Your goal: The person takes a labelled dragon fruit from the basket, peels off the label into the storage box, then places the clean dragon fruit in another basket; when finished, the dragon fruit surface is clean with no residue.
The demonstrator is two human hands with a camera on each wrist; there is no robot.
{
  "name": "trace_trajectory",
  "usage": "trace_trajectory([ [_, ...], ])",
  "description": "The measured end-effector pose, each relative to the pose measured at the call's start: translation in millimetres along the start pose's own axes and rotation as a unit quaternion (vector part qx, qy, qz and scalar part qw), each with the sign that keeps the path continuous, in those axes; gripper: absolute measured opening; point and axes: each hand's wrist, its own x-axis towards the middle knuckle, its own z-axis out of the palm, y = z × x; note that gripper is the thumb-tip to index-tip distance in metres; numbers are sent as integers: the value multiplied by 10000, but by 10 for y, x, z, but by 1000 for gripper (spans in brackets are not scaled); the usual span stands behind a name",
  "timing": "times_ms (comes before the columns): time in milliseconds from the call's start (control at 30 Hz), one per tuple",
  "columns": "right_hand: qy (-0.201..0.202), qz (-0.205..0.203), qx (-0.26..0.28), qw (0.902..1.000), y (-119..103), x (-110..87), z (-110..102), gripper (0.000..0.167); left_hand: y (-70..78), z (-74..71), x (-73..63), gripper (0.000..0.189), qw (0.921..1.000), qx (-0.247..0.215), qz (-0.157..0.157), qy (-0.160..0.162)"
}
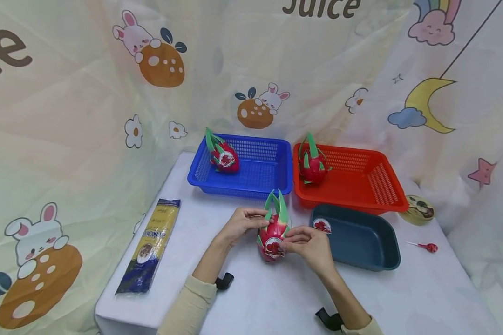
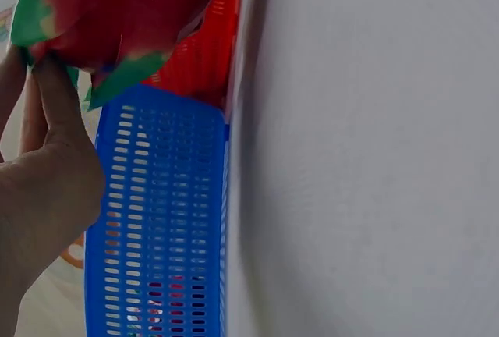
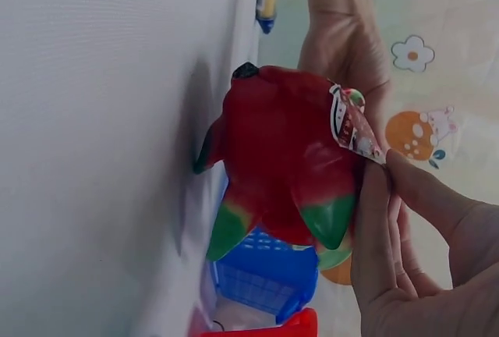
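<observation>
A red toy dragon fruit (image 1: 272,235) with green leaves stands over the near middle of the table. My left hand (image 1: 246,224) holds it by its upper part, thumb and fingers at the leaf bases. On its front is a round sticker (image 3: 351,122) with a red picture. In the right wrist view one edge of that sticker stands off the skin, and my right hand (image 1: 310,246) pinches this edge between thumb and forefinger. Other dragon fruits lie in the blue basket (image 1: 251,184) and the red basket (image 1: 343,195), the blue one's fruit bearing a similar sticker.
Right of the hands is a dark teal tray (image 1: 360,260) with a sticker (image 1: 322,225) at its left corner. Beyond it are a round tin (image 1: 418,210) and a red lollipop (image 1: 431,247). A pasta packet (image 1: 151,246) lies at left. Printed cloth hangs behind.
</observation>
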Motion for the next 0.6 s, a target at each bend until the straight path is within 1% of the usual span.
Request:
trace_trajectory([
  [67, -53, -57, 122, 9999, 8, 21, 10, 38, -9, -2, 0, 38, 9998, -131, 121, 8],
  [167, -177, -32, 313, 9993, 9, 42, 14, 43, -14, -4, 1, 33, 9991, -378, 195, -22],
  [267, -296, 76, 513, 9982, -1, 54, 9, 47, -13, -6, 7, 31, 9984, -535, 173, -2],
  [400, -401, 119, 594, 9974, -28, 60, 5, 47, 12, 1, 7, 32, 9981, -602, 137, 69],
  [500, -395, 138, 613, 9972, -47, 58, 11, 48, 20, 10, 3, 34, 9979, -616, 106, 138],
  [600, -301, 176, 540, 9979, -52, 54, 17, 48, 6, 13, 6, 34, 9977, -655, 94, 164],
])
